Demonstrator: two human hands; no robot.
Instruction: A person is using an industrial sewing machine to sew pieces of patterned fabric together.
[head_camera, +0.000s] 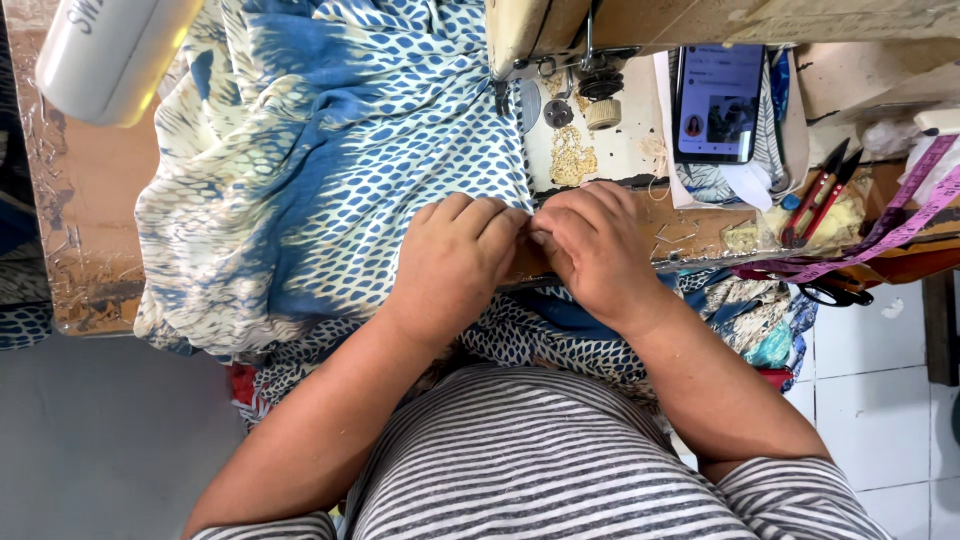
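Head view: the left hand (455, 262) and the right hand (592, 255) meet knuckle to knuckle, both pinching the edge of the blue and cream patterned fabric (300, 170) at the front of the sewing table (85, 200). What lies between the fingertips is hidden, maybe a seam. The cloth looks thin, soft and a little slippery; it is best taken at the edge.

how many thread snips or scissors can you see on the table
3, perhaps more hidden: two red-handled snips side by side right of the phone, and black scissors at the table edge under the pink measuring tape.
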